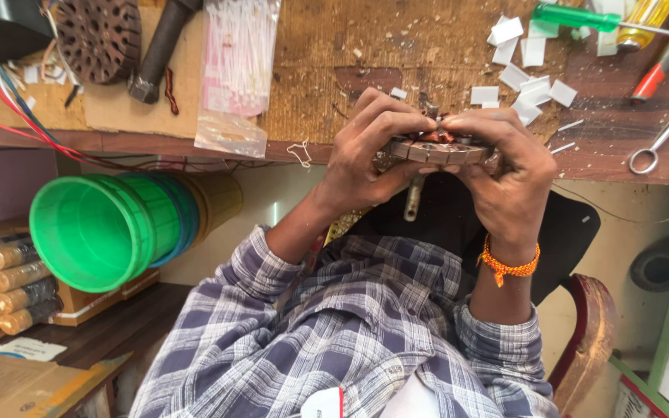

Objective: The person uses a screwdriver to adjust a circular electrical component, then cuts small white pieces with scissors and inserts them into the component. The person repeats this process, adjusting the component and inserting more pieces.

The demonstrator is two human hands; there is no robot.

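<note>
Worn wooden tabletop (427, 46) with clutter: white paper slips (532, 77), green-handled screwdriver (574, 17), scissors (663, 143), bag of white cable ties (238, 58), dark slotted disc (98, 35). Both hands at the tabletop's near edge, holding a round metal stator core (439, 149) with copper windings between them. Left hand (365, 151) curled shut on the core's left side, fingers over the top. Right hand (505, 166), orange thread band at wrist, clamped on the right side, thumb underneath. Short shaft hangs below the core. Stacked green buckets (98, 228) lie on their side under the tabletop, left.
</note>
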